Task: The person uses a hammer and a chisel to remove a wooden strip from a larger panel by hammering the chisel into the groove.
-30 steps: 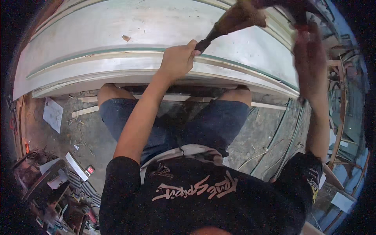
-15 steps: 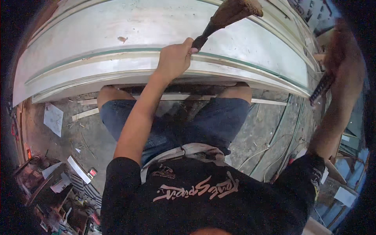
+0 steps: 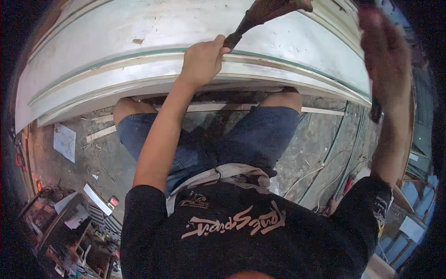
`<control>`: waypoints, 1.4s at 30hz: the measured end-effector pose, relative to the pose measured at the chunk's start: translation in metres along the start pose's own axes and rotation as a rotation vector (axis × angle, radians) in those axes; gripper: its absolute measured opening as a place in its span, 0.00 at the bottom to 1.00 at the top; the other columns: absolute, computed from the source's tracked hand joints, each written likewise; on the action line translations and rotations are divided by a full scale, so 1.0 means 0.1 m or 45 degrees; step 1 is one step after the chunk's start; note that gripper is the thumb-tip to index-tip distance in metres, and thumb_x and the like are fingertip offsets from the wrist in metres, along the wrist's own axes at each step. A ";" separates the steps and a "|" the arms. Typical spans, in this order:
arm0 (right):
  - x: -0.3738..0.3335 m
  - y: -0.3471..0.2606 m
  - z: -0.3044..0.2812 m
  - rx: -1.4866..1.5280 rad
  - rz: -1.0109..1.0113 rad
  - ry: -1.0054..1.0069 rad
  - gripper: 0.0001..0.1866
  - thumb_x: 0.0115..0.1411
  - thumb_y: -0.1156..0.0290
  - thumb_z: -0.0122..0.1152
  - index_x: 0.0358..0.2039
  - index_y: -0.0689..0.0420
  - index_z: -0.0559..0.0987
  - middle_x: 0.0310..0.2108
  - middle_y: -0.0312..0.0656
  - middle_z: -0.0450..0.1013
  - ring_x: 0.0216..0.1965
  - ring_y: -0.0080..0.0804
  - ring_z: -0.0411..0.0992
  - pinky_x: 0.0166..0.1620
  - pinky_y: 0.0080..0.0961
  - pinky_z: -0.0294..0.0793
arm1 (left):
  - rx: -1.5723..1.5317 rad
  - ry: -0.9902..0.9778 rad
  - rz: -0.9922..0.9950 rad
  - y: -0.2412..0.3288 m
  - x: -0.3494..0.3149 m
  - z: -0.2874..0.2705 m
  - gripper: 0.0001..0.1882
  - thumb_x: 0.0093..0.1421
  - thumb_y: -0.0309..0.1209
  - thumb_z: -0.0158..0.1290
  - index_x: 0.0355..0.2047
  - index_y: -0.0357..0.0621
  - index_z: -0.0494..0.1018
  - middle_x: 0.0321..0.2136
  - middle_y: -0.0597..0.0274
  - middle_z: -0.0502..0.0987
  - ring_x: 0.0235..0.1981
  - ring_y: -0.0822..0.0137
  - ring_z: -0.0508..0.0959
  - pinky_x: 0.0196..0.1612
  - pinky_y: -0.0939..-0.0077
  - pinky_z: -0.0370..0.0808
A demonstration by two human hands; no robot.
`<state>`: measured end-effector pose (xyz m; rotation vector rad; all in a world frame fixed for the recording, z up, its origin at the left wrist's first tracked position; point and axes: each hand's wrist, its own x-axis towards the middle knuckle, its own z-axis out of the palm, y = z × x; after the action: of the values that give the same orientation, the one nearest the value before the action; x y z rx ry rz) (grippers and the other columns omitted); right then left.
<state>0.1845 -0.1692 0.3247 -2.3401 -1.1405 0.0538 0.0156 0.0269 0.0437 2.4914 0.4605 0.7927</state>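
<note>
My left hand (image 3: 203, 60) is closed around the narrow dark shank of what looks like a chisel (image 3: 272, 11), over the near strip of a long white panel (image 3: 176, 28). The chisel's brown wooden handle slants up and right, with a frayed, widened end partly cut off at the top. Raised at the upper right, my right hand (image 3: 385, 44) is blurred and closed on a tool that looks like a hammer; its dark handle end (image 3: 376, 111) sticks out below, and its head cannot be made out.
A small brown chip (image 3: 137, 41) lies on the panel. Below are thin wood strips (image 3: 101, 134), a white sheet (image 3: 64, 142) and cables (image 3: 302, 180) on the floor. Cluttered tools and scraps (image 3: 69, 223) fill the lower left. Blue boards (image 3: 404, 246) stand at the lower right.
My right hand has swung inward to the left and slightly up, with its tool. My left hand keeps its grip on the chisel; the whole view has shifted slightly.
</note>
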 end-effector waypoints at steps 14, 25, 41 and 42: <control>-0.25 -0.40 0.44 0.096 -0.049 0.084 0.22 0.70 0.47 0.49 0.27 0.52 0.68 0.14 0.23 0.56 0.14 0.11 0.55 0.17 0.16 0.53 | 0.071 -0.020 0.004 0.06 -0.01 0.03 0.09 0.64 0.34 0.50 0.37 0.41 0.68 0.26 0.51 0.78 0.31 0.48 0.79 0.34 0.54 0.73; -0.04 0.03 1.91 1.284 -0.296 0.280 0.22 0.51 0.66 0.77 0.43 0.60 0.77 0.38 0.41 0.78 0.41 0.29 0.78 0.43 0.29 0.80 | -0.073 0.042 0.178 0.07 0.00 0.01 0.20 0.60 0.40 0.56 0.48 0.41 0.69 0.26 0.52 0.76 0.33 0.50 0.78 0.38 0.57 0.73; -0.44 1.09 1.97 1.796 0.147 0.629 0.26 0.61 0.68 0.64 0.55 0.64 0.65 0.50 0.53 0.73 0.53 0.50 0.74 0.55 0.43 0.78 | 0.193 0.101 0.016 0.08 -0.06 0.06 0.27 0.51 0.53 0.62 0.43 0.48 0.75 0.30 0.61 0.78 0.36 0.59 0.77 0.43 0.64 0.69; -0.45 1.08 1.96 1.793 0.095 0.648 0.28 0.59 0.68 0.67 0.54 0.66 0.65 0.48 0.55 0.74 0.51 0.50 0.75 0.54 0.43 0.79 | 0.190 0.103 0.009 0.08 -0.08 0.07 0.27 0.51 0.53 0.62 0.43 0.48 0.75 0.30 0.61 0.78 0.36 0.59 0.77 0.43 0.64 0.69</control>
<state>0.1827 -0.1693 0.0963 -1.0193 -0.4338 0.1969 0.0155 0.0140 0.0396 2.6064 0.5581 0.8948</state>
